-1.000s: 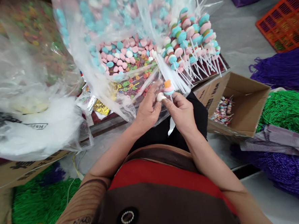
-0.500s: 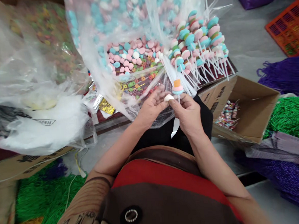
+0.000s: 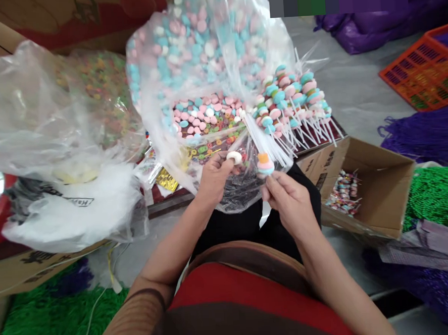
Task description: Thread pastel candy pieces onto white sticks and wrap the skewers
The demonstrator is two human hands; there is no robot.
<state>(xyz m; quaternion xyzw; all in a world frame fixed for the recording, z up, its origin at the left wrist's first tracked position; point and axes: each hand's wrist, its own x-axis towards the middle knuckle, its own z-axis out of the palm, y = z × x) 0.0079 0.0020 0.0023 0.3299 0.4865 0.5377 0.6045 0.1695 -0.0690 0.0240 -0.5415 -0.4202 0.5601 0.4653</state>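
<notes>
Between the thumb and fingers of my left hand (image 3: 214,178) is a round white candy (image 3: 234,158). My right hand (image 3: 286,191) pinches the stick of a candy skewer (image 3: 265,164), held upright; an orange piece tops it, with pink and pale blue pieces below. The two hands are a little apart over my lap. Just beyond them lie loose pink, blue and white candies (image 3: 196,119) and small coloured candy rings (image 3: 207,147) in clear plastic. A bundle of white sticks (image 3: 266,142) lies behind the skewer. Finished-looking candy skewers (image 3: 294,100) are piled to the right.
A big clear bag of candies (image 3: 208,42) stands at the back, a bag of rings (image 3: 101,94) to its left. At right are an open cardboard box (image 3: 384,188) holding candy skewers and an orange crate (image 3: 419,74). A white plastic bag (image 3: 75,212) lies left.
My hands have moved apart; the white candy is now left of the skewer, in my left fingers alone. The view has tilted, so the scene sits lower.
</notes>
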